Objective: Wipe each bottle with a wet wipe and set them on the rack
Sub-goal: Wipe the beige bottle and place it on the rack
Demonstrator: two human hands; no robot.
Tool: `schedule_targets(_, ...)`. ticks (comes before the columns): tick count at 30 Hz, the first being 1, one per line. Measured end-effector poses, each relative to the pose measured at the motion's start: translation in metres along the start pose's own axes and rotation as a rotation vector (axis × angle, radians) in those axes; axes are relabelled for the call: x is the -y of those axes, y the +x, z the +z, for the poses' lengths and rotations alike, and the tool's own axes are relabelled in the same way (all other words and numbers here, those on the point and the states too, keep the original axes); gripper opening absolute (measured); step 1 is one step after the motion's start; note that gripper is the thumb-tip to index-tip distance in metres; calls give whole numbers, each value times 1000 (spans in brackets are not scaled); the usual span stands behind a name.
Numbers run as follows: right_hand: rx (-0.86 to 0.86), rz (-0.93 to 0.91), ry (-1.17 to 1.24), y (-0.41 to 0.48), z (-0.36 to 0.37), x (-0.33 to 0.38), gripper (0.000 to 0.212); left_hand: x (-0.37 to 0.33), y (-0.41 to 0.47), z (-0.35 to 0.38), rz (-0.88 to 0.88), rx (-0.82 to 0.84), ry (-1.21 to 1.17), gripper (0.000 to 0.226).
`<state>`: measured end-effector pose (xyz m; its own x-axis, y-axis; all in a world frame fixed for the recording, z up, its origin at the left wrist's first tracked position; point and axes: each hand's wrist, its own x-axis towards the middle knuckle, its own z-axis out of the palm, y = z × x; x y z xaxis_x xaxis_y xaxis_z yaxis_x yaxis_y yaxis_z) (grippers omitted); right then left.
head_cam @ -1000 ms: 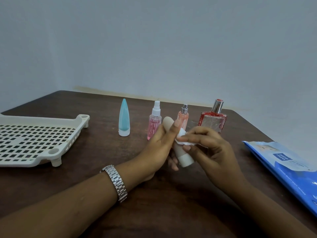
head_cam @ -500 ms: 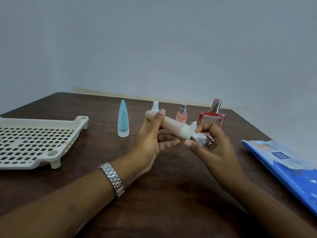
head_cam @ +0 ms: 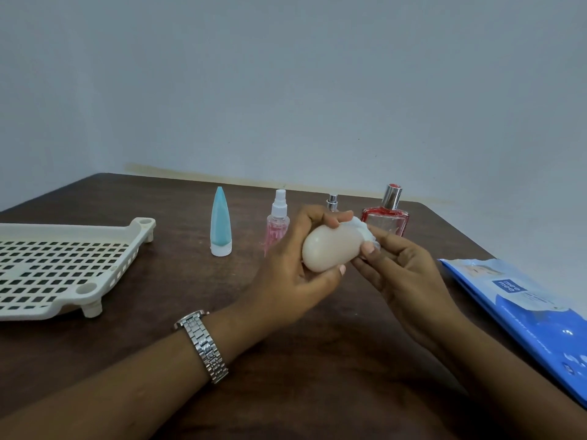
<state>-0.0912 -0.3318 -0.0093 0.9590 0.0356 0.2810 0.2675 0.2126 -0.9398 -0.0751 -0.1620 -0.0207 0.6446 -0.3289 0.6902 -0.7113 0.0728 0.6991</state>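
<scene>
Cream bottle [head_cam: 330, 249]: frame centre, above the surface [head_cam: 317, 376], long axis running lower left to upper right. Left hand [head_cam: 286, 281] curled round its body; right hand [head_cam: 403, 281] pinching wet wipe [head_cam: 362, 228] at far end. Rack [head_cam: 63, 265]: middle left, nearer left hand.

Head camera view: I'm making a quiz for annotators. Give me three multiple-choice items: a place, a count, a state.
1. Where is the rack on the table? A. the person's left B. the person's right C. behind the bottles
2. How many bottles stand on the table? A. two B. four C. six
3. The cream bottle is A. on the rack B. lying on the table C. gripped in the left hand
Answers: 1 A, it sits at the left edge; 2 B: teal bottle, pink spray bottle, small bottle, red perfume bottle; 3 C, the left hand grips it; the right hand holds a wipe.
</scene>
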Motion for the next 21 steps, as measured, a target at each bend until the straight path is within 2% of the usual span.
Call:
schedule_targets(5,-64,-30,-153,2,-9,-4,34,-4,-1,-1,37,21,125,47)
schedule_targets(13,-194,-114,-274,10,-16,-8,26,0,-1,-4,-23,25,148,48)
schedule_targets(17,-226,-71,-210,12,-17,-8,19,-2,2,-4,-99,-26,160,47)
schedule_targets(21,-214,53,67,13,-15,0,17,-4,7,-13,-175,-111,195,43)
